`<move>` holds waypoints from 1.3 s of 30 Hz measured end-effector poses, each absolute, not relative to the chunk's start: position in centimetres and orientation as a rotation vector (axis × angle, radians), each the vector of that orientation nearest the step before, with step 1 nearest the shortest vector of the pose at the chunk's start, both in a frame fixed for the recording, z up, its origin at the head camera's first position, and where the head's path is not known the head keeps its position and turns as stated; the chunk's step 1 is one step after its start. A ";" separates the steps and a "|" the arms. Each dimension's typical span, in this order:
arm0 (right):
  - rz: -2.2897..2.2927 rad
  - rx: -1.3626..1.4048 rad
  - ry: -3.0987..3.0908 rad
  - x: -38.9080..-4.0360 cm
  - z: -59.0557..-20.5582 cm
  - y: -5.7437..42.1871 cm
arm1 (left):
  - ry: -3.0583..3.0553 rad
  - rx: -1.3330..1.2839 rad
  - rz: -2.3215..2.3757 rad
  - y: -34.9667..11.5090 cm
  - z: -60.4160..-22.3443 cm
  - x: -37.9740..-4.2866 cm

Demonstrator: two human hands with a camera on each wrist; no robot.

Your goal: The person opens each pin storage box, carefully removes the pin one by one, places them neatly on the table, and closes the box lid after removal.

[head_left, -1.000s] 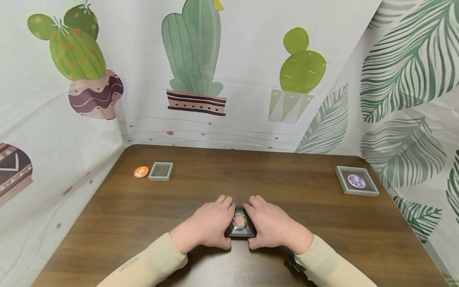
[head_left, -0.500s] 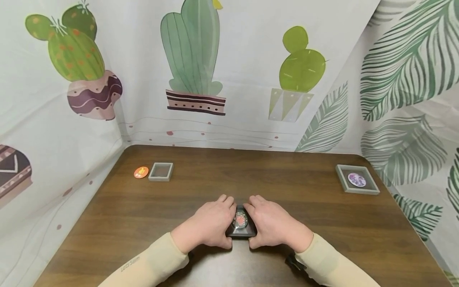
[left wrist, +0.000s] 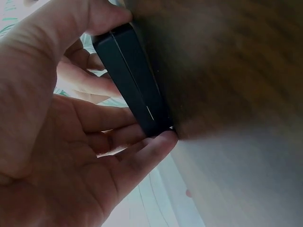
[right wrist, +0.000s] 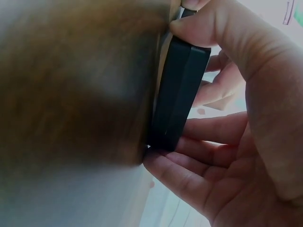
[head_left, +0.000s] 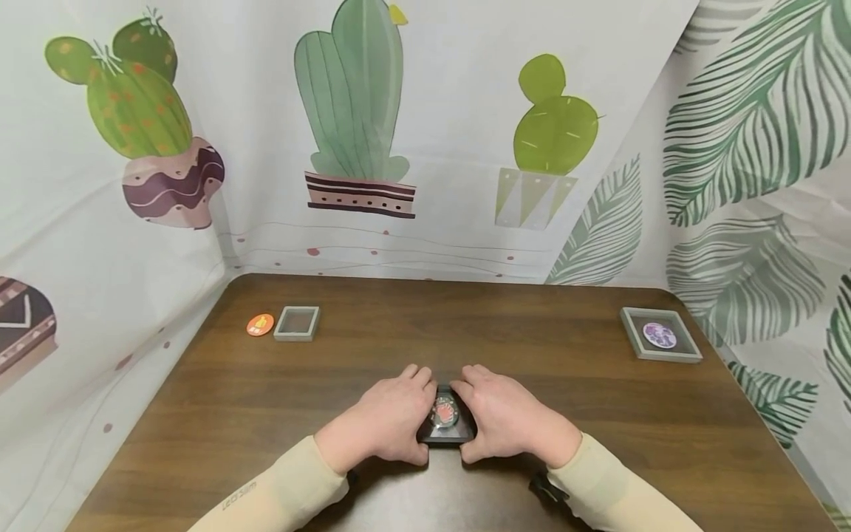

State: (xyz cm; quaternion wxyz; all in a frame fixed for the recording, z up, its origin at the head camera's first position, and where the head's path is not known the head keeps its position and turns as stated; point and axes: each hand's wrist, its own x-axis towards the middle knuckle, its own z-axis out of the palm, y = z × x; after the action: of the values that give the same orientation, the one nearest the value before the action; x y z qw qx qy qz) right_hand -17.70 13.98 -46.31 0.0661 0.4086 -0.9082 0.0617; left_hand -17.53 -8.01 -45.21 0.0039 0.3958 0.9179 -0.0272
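On the near middle of the table lies a small black square display case [head_left: 459, 436]. Through its clear face shows a round badge [head_left: 445, 412], dark with a red design. My left hand [head_left: 392, 415] grips the case's left side, thumb at the near corner and fingers at the far one. The right hand [head_left: 503, 415] holds the opposite side the same way. A thin seam runs along the case's edge [left wrist: 130, 78] in the left wrist view. The right wrist view shows thumb and fingertips at both ends of the case's other edge [right wrist: 177, 94]; the case sits against the tabletop.
At the back left, an orange round badge [head_left: 260, 324] lies beside a small grey square frame [head_left: 296, 338]. A larger grey frame [head_left: 671, 357] at the back right has a purple round badge [head_left: 660, 335] in it. Printed cloth hangs behind the brown table [head_left: 465, 325].
The head view has tilted slightly. Both hands keep their grip on the display case, which stays in the same place.
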 end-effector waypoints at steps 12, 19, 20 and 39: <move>0.218 1.255 -2.746 -18.0 -46.1 14.1 | 2.881 1.233 -0.057 -8.1 -45.1 -17.6; 0.249 1.270 -2.759 -17.9 -46.1 14.4 | 2.871 1.230 -0.058 -7.9 -45.3 -17.5; 0.247 1.269 -2.754 -17.9 -46.1 14.5 | 2.874 1.231 -0.058 -7.8 -45.2 -17.6; 0.280 1.276 -2.788 -17.9 -45.6 14.5 | 2.876 1.208 -0.058 -7.9 -45.1 -17.3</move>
State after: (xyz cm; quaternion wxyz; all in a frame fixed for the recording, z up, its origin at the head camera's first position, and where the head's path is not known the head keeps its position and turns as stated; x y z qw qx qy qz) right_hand -17.86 14.49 -45.62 0.0315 0.4143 -0.9050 0.0909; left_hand -17.32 -7.86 -45.11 0.0107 0.3870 0.9218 -0.0187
